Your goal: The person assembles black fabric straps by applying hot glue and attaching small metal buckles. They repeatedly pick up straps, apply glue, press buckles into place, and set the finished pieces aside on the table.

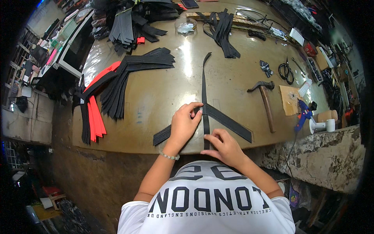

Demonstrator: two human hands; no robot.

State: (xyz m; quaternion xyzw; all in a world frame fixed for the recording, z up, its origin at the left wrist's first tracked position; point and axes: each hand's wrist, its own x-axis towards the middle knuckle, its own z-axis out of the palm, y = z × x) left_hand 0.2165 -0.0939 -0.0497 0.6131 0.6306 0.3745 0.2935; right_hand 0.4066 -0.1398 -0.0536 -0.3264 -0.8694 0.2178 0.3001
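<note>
In front of me a narrow black strap (203,84) runs lengthwise over the table, its far end curling up. A wider, ribbed black strip (229,124) crosses beneath it and slopes down to both sides in an inverted V. My left hand (184,124) is closed at the crossing, thumb and index finger pinching the strap there; a small piece at the fingertips is too hidden to name. Close to the table's front edge, my right hand (226,147) touches the narrow strap's near end. Its thumb and index finger stand apart, with the strap visible between them.
At left lie fanned black strips (117,89) and red strips (96,119). More black strips (224,33) and a clear round container (186,26) stand farther back. Rightward are a hammer (266,103), scissors (286,72) and a blue glue gun (303,115) with a cord.
</note>
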